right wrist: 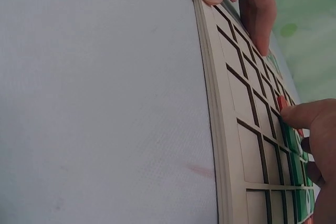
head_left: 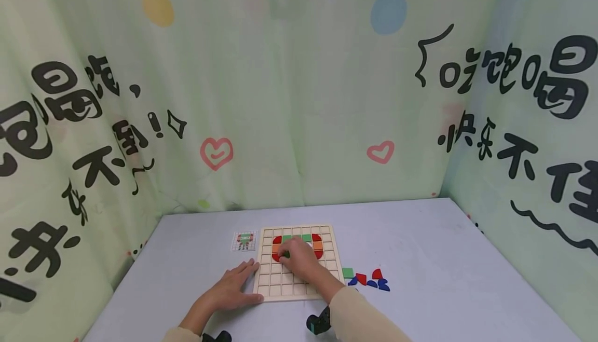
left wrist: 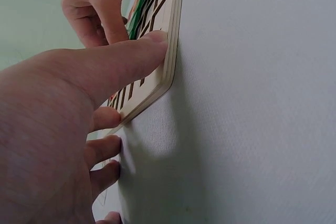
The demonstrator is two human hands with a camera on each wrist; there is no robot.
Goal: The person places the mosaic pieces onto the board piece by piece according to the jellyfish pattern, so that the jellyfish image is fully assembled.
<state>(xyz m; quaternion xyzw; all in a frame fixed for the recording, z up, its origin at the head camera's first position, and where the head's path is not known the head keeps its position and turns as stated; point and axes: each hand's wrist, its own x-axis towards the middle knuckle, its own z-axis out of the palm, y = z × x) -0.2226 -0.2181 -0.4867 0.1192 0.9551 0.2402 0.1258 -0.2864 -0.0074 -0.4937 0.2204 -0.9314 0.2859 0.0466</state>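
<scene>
board: likely piece-setting
left grip spread at its left edge; right grip over pieces, hold unclear; next: careful seating

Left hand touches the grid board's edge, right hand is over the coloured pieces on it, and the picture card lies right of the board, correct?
Not quite: the head view shows the picture card left of the grid board. The rest stands: left hand at its edge, right hand over the coloured pieces.
</scene>
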